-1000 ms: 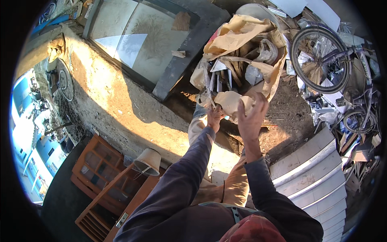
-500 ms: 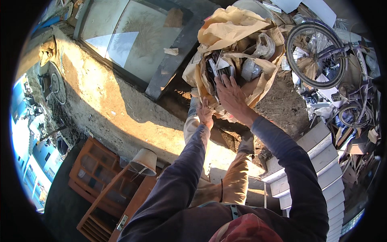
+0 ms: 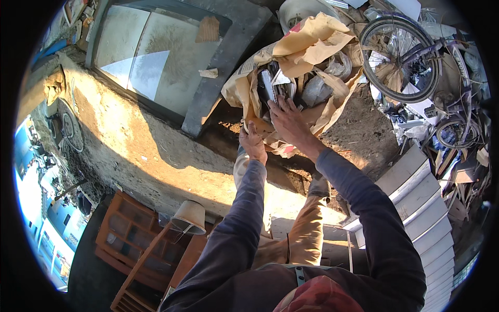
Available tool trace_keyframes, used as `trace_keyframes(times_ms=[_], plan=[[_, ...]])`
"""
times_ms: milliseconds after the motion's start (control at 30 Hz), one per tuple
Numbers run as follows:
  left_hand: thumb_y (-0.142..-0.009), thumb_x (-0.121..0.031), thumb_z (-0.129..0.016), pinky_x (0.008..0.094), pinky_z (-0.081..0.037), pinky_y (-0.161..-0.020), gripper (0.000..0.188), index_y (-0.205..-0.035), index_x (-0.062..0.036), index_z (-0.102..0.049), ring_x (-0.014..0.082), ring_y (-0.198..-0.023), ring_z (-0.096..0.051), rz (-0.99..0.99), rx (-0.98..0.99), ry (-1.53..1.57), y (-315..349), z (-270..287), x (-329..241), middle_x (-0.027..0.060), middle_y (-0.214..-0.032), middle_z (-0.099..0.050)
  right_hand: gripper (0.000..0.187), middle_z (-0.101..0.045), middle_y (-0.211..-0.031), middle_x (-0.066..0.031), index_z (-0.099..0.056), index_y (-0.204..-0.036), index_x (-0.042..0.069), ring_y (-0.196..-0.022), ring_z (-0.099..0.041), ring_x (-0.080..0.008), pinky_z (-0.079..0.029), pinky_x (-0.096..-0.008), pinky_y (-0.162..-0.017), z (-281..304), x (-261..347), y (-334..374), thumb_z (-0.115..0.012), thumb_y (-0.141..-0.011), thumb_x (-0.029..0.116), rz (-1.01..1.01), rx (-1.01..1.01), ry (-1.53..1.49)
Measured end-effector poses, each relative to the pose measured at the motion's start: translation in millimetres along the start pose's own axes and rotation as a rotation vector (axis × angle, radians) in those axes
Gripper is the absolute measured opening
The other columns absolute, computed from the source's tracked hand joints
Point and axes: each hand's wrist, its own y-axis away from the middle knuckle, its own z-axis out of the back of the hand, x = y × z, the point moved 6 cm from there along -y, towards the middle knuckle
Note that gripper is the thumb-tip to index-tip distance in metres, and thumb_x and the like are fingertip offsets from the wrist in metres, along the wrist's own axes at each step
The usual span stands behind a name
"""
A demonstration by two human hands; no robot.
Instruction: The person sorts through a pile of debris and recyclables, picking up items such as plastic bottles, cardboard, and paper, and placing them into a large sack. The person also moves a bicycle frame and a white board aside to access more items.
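A large brown paper sack stands with its mouth wide and its rim crumpled. Inside are pale flat strips and bunched clear plastic. My left hand grips the near left edge of the sack, its fingers partly against the paper. Fingers stretched out, my right hand lies over the near side of the sack's mouth, its fingertips on the strips. What sits deeper in the sack is hidden.
A bicycle lies among scrap at the right. Stacked white panels reach down the lower right. A grey-framed glass panel leans at the upper left, above a concrete ledge. A bucket and wooden door are lower left.
The view has shifted a little. The sack's far rim now folds over more to the right, and both hands stay at its near side. The right hand's fingertips remain on the strips.
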Motion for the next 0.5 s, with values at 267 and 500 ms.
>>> trace_keyframes(times_ms=[267, 500], plan=[[-0.102, -0.07, -0.044, 0.0302, -0.043, -0.044, 0.068, -0.09, -0.0048, -0.057, 0.0156, -0.052, -0.053, 0.135, 0.246, -0.476, -67, 36, -23, 0.0022, -0.069, -0.051, 0.047, -0.04, -0.158, -0.0194, -0.059, -0.139, 0.007, -0.148, -0.035, -0.041, -0.032, -0.0576, -0.12, 86, 10, 49, -0.067, -0.094, 0.016, -0.387, -0.352, -0.338], [-0.096, -0.021, -0.068, 0.0489, -0.045, -0.1, 0.056, -0.147, -0.0102, -0.047, 0.0375, -0.12, -0.054, -0.987, -0.028, -1.316, -196, -21, -110, 0.0194, -0.131, -0.057, 0.072, -0.023, -0.165, -0.0254, -0.032, -0.159, 0.007, -0.153, -0.023, -0.0422, -0.026, -0.0533, -0.123, 65, -50, 141, -0.068, -0.1, 0.025, -0.945, -0.546, -0.54]])
